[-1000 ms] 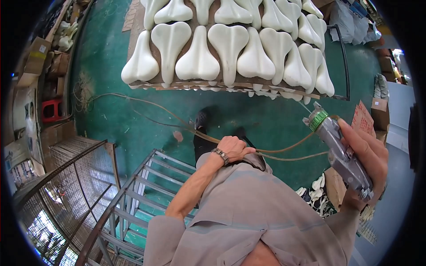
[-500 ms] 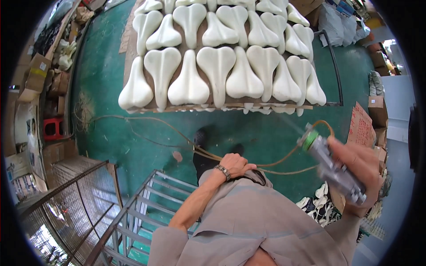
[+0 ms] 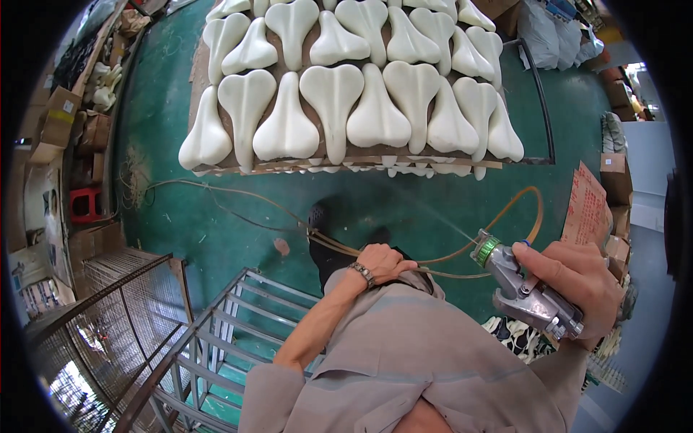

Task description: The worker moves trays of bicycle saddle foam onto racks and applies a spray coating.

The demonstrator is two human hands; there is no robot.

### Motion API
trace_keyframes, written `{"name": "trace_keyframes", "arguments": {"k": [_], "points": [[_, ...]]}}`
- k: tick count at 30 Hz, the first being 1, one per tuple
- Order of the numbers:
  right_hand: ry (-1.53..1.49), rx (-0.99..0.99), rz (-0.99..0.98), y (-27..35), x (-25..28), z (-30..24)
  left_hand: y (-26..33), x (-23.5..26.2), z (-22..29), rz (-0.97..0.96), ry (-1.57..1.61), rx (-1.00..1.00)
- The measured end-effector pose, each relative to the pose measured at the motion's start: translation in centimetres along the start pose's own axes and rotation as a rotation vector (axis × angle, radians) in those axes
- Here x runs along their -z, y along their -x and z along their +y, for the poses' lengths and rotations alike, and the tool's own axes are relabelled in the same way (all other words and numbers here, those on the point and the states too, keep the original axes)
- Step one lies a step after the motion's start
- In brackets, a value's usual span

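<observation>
From here, the right hand (image 3: 581,283) grips a spray gun (image 3: 511,278), the left hand (image 3: 382,263) clasps hoses (image 3: 339,246); reddish cardboard (image 3: 584,206) bears writing.

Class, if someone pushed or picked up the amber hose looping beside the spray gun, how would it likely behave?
The amber hose would probably flex rather than stay straight, since it curves between the left hand and spray gun. It might spring back somewhat, as its loop looks rounded and unkinked. It's likely light, being visibly slim.
</observation>
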State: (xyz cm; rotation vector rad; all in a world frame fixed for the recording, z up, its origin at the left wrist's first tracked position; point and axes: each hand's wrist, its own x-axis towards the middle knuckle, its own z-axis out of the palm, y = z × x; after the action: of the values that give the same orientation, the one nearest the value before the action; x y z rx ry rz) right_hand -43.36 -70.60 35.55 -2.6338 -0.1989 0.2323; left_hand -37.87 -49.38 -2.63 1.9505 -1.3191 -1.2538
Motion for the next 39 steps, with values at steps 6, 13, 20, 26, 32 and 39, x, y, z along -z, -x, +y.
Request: {"name": "trace_keyframes", "arguments": {"k": [6, 13, 20, 26, 32, 39], "points": [[0.047, -0.043, 0.195, 2.4, 0.9, 2.2, -0.6, -3.7, 2.8, 0.041, -0.062, 0.018], [0.026, 0.076, 0.065, 4.8, 2.4, 5.3, -0.6, -5.8, 4.9, -0.087, -0.109, 0.135], [0.02, 0.049, 0.108, 8.0, 3.7, 4.4, -5.6, -7.1, 2.8, 0.057, -0.095, -0.085], [0.012, -0.003, 0.096, 7.0, 2.7, 5.7, -7.1, -5.1, 4.2, 0.049, -0.134, -0.078], [0.019, 0.024, 0.168, 5.6, 4.2, 6.2, -8.1, -2.1, 7.1, 0.112, -0.144, 0.015], [0.084, 0.029, 0.207, 3.8, 3.6, 7.2, -8.2, -4.2, 7.7, 0.113, 0.049, 0.113]]}}
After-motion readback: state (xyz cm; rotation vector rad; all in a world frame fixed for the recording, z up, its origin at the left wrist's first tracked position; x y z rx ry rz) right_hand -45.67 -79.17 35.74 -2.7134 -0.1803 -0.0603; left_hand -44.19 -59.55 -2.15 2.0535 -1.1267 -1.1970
